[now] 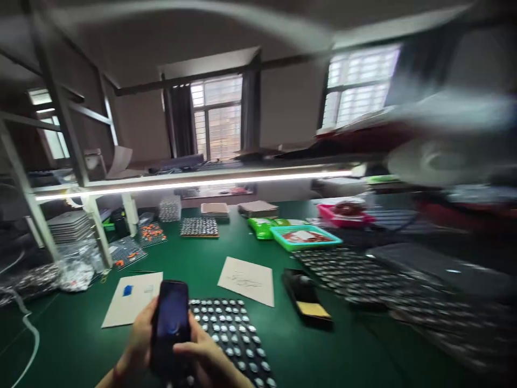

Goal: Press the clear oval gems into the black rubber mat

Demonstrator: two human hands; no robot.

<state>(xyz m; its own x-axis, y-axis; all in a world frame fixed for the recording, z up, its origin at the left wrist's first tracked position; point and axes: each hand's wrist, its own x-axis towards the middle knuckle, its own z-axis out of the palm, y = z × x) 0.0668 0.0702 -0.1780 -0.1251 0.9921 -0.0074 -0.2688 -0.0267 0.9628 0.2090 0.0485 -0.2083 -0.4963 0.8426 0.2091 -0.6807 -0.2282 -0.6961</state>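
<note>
A dark smartphone (169, 318) is held upright between both hands above the front of the green table. My left hand (139, 334) is closed around its left edge. On the opposite side, my right hand (202, 347) grips the phone, with the thumb lying over the lower screen. The screen is dark bluish with a faint round mark; its content is too blurred to read. Behind and right of the phone lies a black tray of round silvery pieces (238, 328), partly hidden by my right hand. A beige card with a blue patch (131, 302) lies left of the phone.
A marked beige sheet (248, 283) and a black box with a yellow part (309, 302) lie on the green table (194, 264). Farther back are a turquoise basket (307, 242), a pink basket (347, 215) and a lit shelf edge (218, 180). Blurred dark trays (375, 280) fill the right.
</note>
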